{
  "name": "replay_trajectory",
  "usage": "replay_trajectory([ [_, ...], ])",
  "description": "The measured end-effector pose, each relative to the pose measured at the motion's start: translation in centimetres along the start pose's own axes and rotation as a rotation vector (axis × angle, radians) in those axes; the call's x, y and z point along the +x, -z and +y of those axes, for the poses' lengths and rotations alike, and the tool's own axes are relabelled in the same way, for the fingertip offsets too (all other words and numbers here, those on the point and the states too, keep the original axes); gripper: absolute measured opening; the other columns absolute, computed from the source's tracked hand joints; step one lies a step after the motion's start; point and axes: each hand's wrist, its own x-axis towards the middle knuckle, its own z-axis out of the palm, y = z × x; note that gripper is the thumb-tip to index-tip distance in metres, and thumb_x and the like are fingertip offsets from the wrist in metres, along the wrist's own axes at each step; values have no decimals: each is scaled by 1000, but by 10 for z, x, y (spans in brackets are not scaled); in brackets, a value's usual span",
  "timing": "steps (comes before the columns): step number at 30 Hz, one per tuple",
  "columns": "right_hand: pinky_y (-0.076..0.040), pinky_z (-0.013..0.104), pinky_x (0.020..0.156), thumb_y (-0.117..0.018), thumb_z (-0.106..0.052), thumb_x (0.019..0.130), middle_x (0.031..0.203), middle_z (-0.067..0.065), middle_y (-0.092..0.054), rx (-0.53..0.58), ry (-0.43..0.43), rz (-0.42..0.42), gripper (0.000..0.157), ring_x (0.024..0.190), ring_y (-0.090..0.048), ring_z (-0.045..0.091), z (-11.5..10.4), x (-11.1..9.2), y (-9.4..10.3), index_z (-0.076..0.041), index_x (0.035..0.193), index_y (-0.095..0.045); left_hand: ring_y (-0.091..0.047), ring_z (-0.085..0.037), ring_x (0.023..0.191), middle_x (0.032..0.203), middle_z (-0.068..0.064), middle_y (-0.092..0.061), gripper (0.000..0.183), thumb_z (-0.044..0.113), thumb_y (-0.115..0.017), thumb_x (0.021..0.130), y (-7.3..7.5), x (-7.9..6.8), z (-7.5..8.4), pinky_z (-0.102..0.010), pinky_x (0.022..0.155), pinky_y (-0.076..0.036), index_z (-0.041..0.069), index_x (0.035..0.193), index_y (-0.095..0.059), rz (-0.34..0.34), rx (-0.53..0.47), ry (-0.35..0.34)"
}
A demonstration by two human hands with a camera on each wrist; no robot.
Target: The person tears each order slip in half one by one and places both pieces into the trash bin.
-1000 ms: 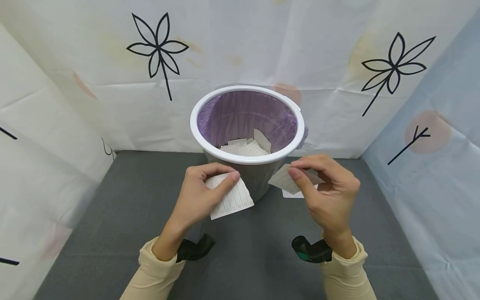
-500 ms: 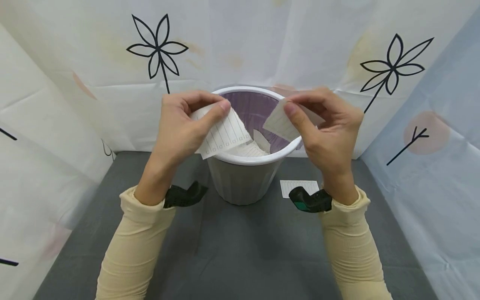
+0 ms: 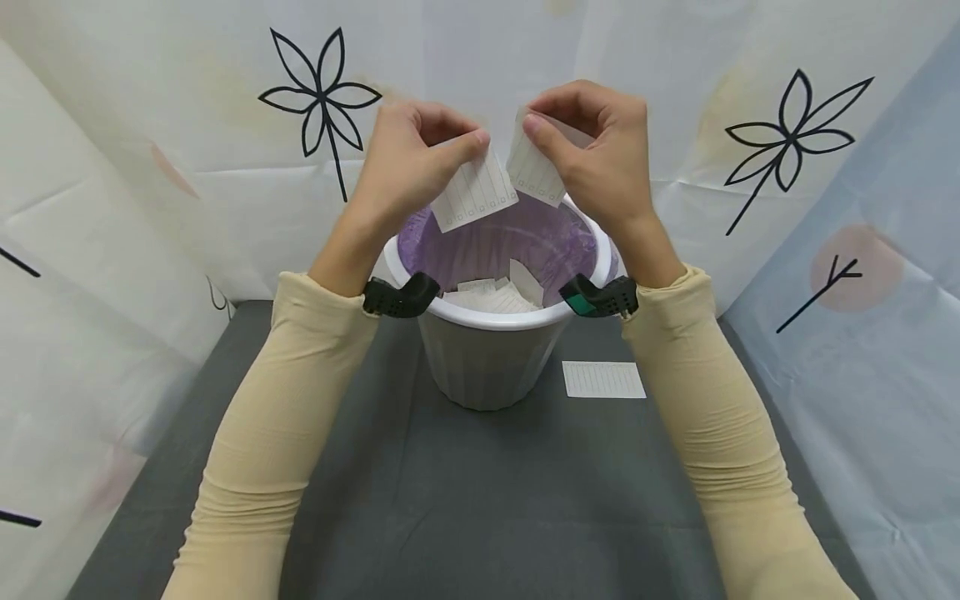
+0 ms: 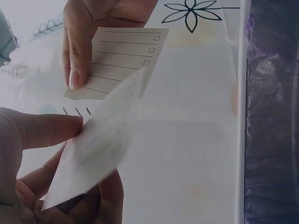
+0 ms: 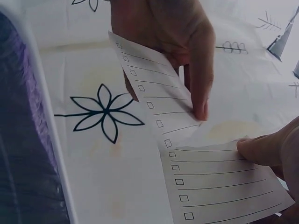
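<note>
L hand (image 3: 420, 158) pinches ruled paper pc (image 3: 475, 193) betw. thumb & fingers; R hand (image 3: 603, 154) likewise pinches 2nd ruled pc (image 3: 534, 171). Surroundings: grey surface (image 3: 480, 500); white bin (image 3: 483, 362) upright nr back edge, approx. mid-width, w/ purple liner (image 3: 465, 250); paper scraps (image 3: 495, 298) lie inside. Ruled card (image 3: 603, 380) flat on surface, betw. bin & R edge, nearer back edge than front. Printed cloth (image 3: 480, 50) hangs behind, black line flowers (image 3: 322, 100) on it. In the way: L wrist strap (image 3: 401, 296) & R wrist strap (image 3: 600, 297) cover bits of bin rim in head view; sleeves (image 3: 258, 417) reach over surface. Hands: both raised, neither spread, thumbs pressed to paper. Both pcs tilted, overlapping bin's back rim in head view; small squares along one edge of ea. Adjoining edges v. close, can't tell if touching.
</note>
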Motion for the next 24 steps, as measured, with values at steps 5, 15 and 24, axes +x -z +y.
replay_trajectory([
  [5,-52,27,87,-74,1,88,92,7,-72,-52,-114,-78,7,85,-67,18,11,8,-1,2,94,-76,-61,-14,90,97,-4,-72,15,17,-74,94,-2,18,1,-27,78,-45,4,101,-78,-30,61,83],
  [15,-51,23,72,-76,-7,90,87,2,-73,-204,-171,-171,12,77,-65,14,22,7,1,1,98,-76,-58,-12,97,102,-2,-70,14,17,-74,94,-7,32,-7,-27,83,-44,7,101,-78,-83,138,188],
  [24,-52,24,72,-76,-11,90,89,6,-74,-231,-209,-206,13,80,-66,14,25,0,9,-2,99,-76,-62,-17,92,102,-5,-71,20,20,-74,93,-8,27,-11,-30,80,-49,6,108,-76,-139,163,195],
])
